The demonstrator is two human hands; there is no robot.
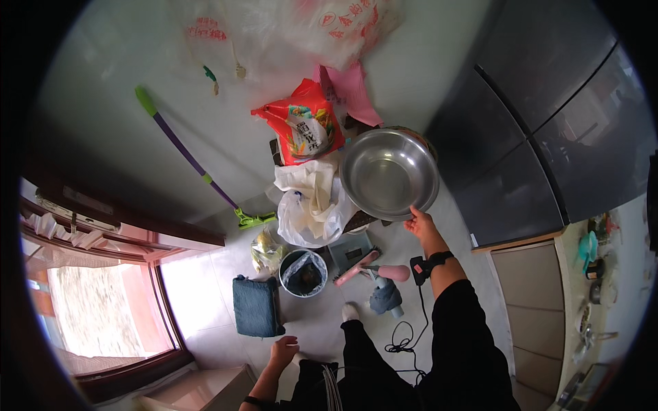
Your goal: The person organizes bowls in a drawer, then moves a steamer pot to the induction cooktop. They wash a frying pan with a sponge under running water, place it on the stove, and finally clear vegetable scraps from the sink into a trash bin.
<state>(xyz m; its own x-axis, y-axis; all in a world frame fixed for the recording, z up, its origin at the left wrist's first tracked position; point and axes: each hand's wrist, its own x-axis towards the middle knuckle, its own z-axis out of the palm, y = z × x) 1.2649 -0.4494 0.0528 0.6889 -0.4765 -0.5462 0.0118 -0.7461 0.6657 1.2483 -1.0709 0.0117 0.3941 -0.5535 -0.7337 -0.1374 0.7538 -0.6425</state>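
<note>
My right hand (pixel 420 224) grips the near rim of a wide stainless steel basin (pixel 389 174), thumb on the inside. The basin looks empty and covers part of a woven basket behind it. Left of the basin are a red printed bag (pixel 308 126) and a white plastic bag (pixel 311 221) with pale cloth on top. My left hand (pixel 284 351) hangs low near my leg, fingers loosely bent and holding nothing, just below a dark teal towel-covered stool (pixel 256 306).
A lined trash bin (pixel 303 273), a pink broom (pixel 355 268) and a dustpan (pixel 349 248) stand ahead of my feet. A green and purple mop (pixel 180 146) leans on the wall. A dark refrigerator (pixel 514 154) is at right; a black cable (pixel 406 347) lies on the floor.
</note>
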